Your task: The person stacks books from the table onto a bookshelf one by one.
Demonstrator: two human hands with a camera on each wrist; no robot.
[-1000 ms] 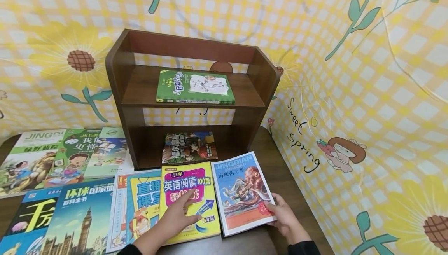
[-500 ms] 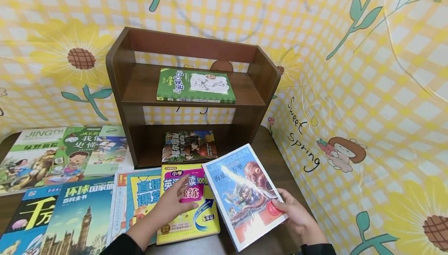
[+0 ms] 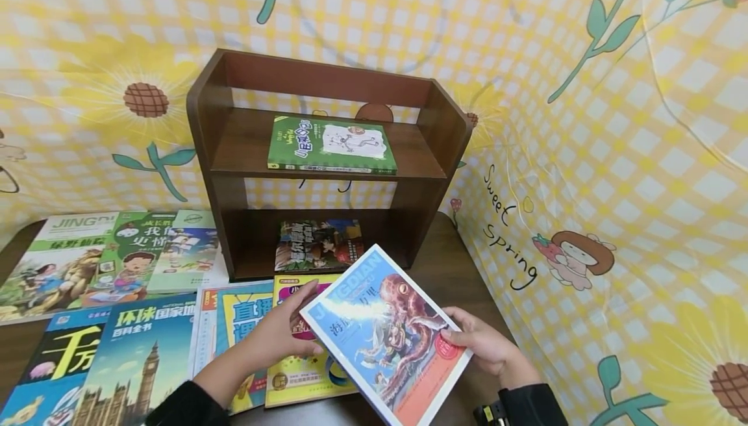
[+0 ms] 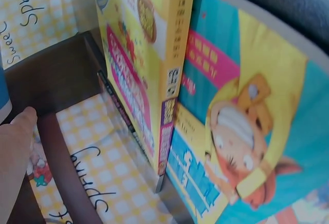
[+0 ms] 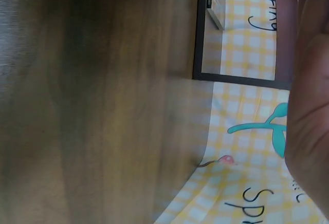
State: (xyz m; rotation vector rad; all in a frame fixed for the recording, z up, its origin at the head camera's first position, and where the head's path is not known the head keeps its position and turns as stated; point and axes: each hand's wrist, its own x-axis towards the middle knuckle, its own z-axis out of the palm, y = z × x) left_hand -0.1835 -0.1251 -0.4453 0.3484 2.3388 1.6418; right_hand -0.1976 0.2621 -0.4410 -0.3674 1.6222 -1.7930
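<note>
My right hand [image 3: 485,345] holds a book [image 3: 388,341] with an octopus on its blue and orange cover, thumb on the front near the lower right edge. The book is tilted and overlaps the yellow English reading book [image 3: 306,377] in the head view. My left hand [image 3: 286,325] is at the octopus book's left edge, fingers extended and thumb apart from them. In the left wrist view one finger [image 4: 18,131] points toward a sliver of blue book edge. The right wrist view shows only part of the right hand [image 5: 313,90]; the book is out of that view.
A brown two-tier bookshelf [image 3: 432,134] stands behind, with a green book [image 3: 333,145] on its upper shelf and a dark-covered book [image 3: 318,244] on the lower. Several books, including one with a clock tower [image 3: 140,361], cover the table's left side. A patterned cloth [image 3: 584,173] rises at right.
The octopus book has been lifted off the table, turned and brought left over the yellow book. My left hand has moved from the yellow book's cover to the octopus book's left edge.
</note>
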